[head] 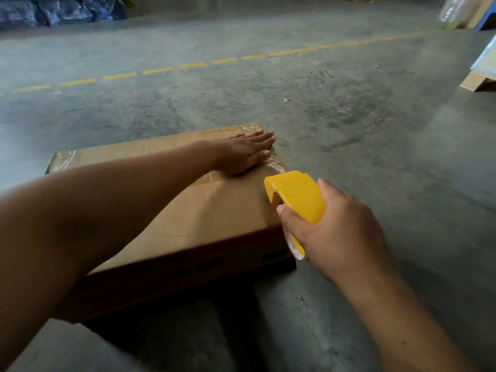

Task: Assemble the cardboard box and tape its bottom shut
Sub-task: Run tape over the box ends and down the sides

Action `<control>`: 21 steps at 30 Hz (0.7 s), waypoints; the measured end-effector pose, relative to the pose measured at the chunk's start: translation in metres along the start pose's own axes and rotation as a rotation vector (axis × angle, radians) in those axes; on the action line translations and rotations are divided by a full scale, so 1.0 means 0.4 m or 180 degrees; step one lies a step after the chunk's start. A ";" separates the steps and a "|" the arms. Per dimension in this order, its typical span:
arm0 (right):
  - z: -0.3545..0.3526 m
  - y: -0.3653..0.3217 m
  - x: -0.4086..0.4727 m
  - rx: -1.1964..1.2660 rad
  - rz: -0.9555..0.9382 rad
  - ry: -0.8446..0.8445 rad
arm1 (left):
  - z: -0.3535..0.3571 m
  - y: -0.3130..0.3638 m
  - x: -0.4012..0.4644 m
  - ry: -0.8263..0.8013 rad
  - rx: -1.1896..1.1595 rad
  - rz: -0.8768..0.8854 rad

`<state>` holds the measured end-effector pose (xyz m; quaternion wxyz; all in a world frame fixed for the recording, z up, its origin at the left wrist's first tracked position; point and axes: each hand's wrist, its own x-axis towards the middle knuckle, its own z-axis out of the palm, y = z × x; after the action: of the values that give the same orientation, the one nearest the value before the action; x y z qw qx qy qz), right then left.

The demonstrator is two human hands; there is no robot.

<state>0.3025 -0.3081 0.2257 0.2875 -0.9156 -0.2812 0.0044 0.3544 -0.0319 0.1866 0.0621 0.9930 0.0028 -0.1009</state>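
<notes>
A brown cardboard box [204, 210] stands on the concrete floor with its flaps folded flat on top. Clear tape [273, 162] shines along its right edge and at the far corners. My left hand [243, 154] lies flat, palm down, fingers together, on the far right part of the box top, my forearm reaching across the box. My right hand [332, 232] grips a yellow tape dispenser [295, 196] at the box's right edge, near the front corner. Part of a white tape roll with red print [295, 247] shows below my fingers.
Grey concrete floor [349, 116] surrounds the box, crossed by a dashed yellow line [193, 65] farther off. Blue plastic-wrapped bundles [59, 9] lie at the far left. Wooden boards [480, 81] and wrapped goods [456, 9] sit at the right edge.
</notes>
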 end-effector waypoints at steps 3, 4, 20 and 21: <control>-0.004 0.001 -0.005 0.0004 -0.0028 -0.0014 | 0.017 0.040 -0.017 0.0063 -0.0046 0.0232; -0.003 0.001 -0.005 0.0000 -0.0057 0.0005 | 0.024 0.050 -0.021 0.0093 -0.0102 0.0289; -0.010 0.021 -0.086 -0.0004 0.0016 -0.0097 | 0.029 0.043 -0.010 0.0184 -0.0036 0.0210; -0.011 0.021 -0.088 -0.0019 0.0030 -0.0091 | 0.028 0.048 -0.010 0.0166 -0.0003 0.0185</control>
<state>0.2780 -0.3342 0.2194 0.2807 -0.9176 -0.2810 0.0180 0.3486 -0.0521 0.1790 0.0654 0.9949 -0.0243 -0.0731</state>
